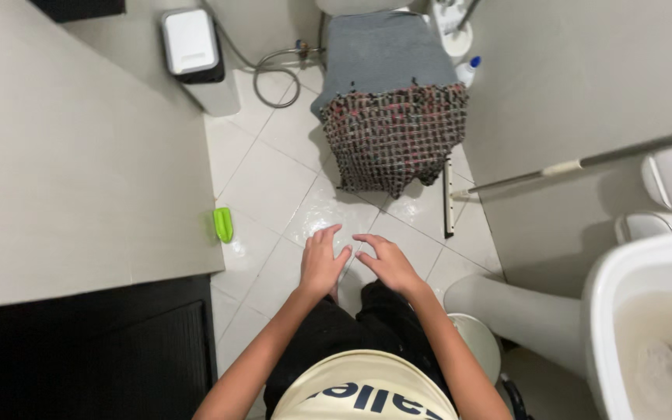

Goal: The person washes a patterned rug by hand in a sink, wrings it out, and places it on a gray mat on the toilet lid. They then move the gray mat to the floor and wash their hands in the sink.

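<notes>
I look straight down in a small bathroom. My left hand [322,260] and my right hand [386,261] are stretched out in front of me, side by side, fingers spread, palms down, holding nothing. They hover over the wet white floor tiles [274,179]. Ahead of them a grey and dark patterned cloth [394,128] drapes over the toilet. A floor squeegee [448,204] with a long handle lies just right of the cloth, ahead of my right hand.
A small green object [223,224] lies at the foot of the left wall. A white pedal bin [196,54] and a grey hose [270,74] stand at the back. A white washbasin [651,327] on its pedestal fills the lower right. A white bottle [468,71] stands beside the toilet.
</notes>
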